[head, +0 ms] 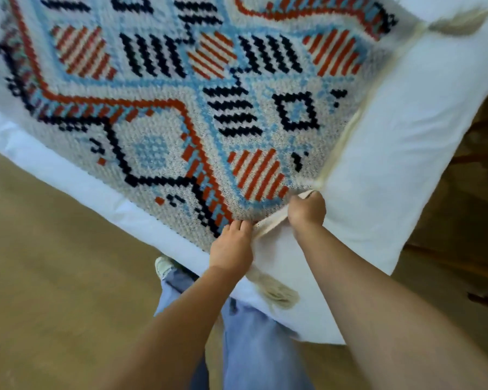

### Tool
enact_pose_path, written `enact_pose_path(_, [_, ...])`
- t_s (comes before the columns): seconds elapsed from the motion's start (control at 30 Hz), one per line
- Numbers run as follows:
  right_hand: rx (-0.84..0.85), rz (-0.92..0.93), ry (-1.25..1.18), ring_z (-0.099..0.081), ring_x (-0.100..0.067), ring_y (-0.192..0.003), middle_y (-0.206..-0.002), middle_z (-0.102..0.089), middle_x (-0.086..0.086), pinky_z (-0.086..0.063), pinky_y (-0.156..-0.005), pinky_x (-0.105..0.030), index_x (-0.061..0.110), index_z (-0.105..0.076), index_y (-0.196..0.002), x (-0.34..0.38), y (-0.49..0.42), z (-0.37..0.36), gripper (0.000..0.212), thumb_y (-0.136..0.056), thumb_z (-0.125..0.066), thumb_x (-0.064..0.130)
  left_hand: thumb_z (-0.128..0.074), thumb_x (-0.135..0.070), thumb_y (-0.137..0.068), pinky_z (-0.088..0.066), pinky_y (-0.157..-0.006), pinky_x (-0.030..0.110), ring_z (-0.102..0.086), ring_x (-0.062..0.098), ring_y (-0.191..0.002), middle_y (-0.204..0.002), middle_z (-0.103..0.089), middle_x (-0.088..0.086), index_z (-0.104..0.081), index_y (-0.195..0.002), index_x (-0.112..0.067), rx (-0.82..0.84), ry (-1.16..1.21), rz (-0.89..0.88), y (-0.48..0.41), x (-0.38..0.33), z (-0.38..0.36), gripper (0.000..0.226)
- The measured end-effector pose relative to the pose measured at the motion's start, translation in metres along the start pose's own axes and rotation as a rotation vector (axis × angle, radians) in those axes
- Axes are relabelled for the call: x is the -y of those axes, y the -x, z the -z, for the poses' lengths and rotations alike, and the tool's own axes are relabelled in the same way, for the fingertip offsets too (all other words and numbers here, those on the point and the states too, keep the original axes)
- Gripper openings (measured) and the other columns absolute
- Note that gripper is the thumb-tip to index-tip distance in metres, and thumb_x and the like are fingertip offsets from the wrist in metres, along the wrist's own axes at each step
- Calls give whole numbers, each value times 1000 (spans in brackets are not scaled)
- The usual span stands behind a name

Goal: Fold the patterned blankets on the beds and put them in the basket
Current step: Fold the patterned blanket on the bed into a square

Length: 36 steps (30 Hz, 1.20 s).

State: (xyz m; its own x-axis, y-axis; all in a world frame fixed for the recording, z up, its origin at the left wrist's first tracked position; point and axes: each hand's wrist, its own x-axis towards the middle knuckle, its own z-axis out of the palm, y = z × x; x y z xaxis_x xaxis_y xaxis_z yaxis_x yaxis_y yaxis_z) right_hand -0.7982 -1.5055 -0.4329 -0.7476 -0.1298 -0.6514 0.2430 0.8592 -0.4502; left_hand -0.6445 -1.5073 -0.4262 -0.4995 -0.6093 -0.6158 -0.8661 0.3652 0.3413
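Note:
A knitted patterned blanket [181, 108] in cream, light blue, rust red and black lies spread flat over the white bed [392, 178]. Its near corner points toward me, with a cream tassel [278, 294] hanging over the bed's edge. My left hand [231, 249] pinches the blanket's edge at that corner, fingers on the knit. Just to its right, my right hand [307, 211] grips the cream border in a fist. The two hands are a hand's width apart on the same edge. No basket is in view.
A second tassel [459, 22] lies on the white sheet at the top right. Tan floor [54, 263] runs along the bed's left side, where my legs in blue jeans and one shoe [164, 266] stand. Dark wooden furniture [462, 249] borders the bed on the right.

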Motion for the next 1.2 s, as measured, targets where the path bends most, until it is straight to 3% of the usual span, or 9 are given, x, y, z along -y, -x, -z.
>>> enact_pose_path(0.13, [-74, 78, -11, -60, -34, -104, -121, -59, -18, -48, -82, -37, 2, -50, -117, 35, 16, -24, 29, -92, -52, 16, -47, -5, -83, -37, -61, 33, -51, 26, -94, -98, -55, 5, -49, -99, -15, -37, -51, 93, 0, 44, 37, 19])
enact_pose_path(0.3, [-80, 214, 20, -61, -31, -98, -117, -61, -14, -45, -75, -33, 4, -52, -117, 100, 46, -71, 29, -92, -51, 19, -45, -8, -83, -41, -56, 30, -52, 23, -70, -83, -59, 2, -52, -92, -18, -95, 65, 189, -4, 118, 96, 15])
enact_pose_path(0.43, [-53, 317, 59, -52, -24, -75, -95, -57, -11, -38, -57, -27, 6, -51, -95, 163, 70, -120, 13, -92, -49, 19, -43, -4, -85, -36, -56, 29, -52, 24, -70, -76, -55, 3, -49, -86, -19, -75, 233, 56, -20, 190, 162, 17])
enact_pose_path(0.53, [-31, 294, 35, -50, -20, -64, -93, -53, -6, -32, -44, -25, 17, -48, -99, 216, 90, -162, 7, -94, -48, 21, -46, -5, -88, -36, -55, 29, -54, 25, -67, -71, -56, 5, -49, -73, -19, -20, 368, -51, -32, 244, 216, 21])
enact_pose_path(0.63, [-44, 271, -30, -49, -14, -55, -85, -56, -4, -35, -41, -25, 11, -54, -110, 264, 107, -204, 19, -94, -48, 20, -49, -18, -93, -34, -51, 26, -50, 18, -62, -64, -50, -4, -51, -77, -20, -63, 411, -90, -44, 288, 262, 16])
enact_pose_path(0.7, [-47, 299, -29, -47, -12, -52, -76, -52, -2, -33, -39, -24, 15, -52, -91, 291, 118, -233, 6, -94, -50, 20, -47, -24, -94, -31, -50, 28, -45, 18, -59, -63, -46, -3, -50, -81, -14, -105, 380, -88, -55, 316, 288, 17])
enact_pose_path(0.77, [-25, 332, -35, -46, -12, -51, -70, -48, 0, -32, -39, -23, 19, -44, -73, 317, 128, -261, 21, -93, -50, 20, -44, -28, -96, -31, -50, 29, -44, 16, -56, -64, -48, -1, -50, -84, -13, -138, 355, -65, -67, 342, 313, 20])
enact_pose_path(1.03, [16, 372, 22, -36, -11, -43, -59, -37, 4, -25, -31, -19, 25, -26, -60, 423, 148, -378, 40, -93, -49, 23, -40, -32, -97, -27, -44, 28, -43, 14, -53, -59, -46, -1, -40, -63, -21, -269, 221, 99, -126, 454, 412, 36])
enact_pose_path(1.2, [76, 377, 48, -38, -13, -46, -61, -40, 1, -28, -39, -24, 19, -41, -71, 493, 160, -454, 24, -94, -48, 23, -44, -32, -95, -31, -45, 27, -48, 18, -55, -61, -51, 0, -47, -66, -19, -286, 245, 223, -164, 524, 473, 32])
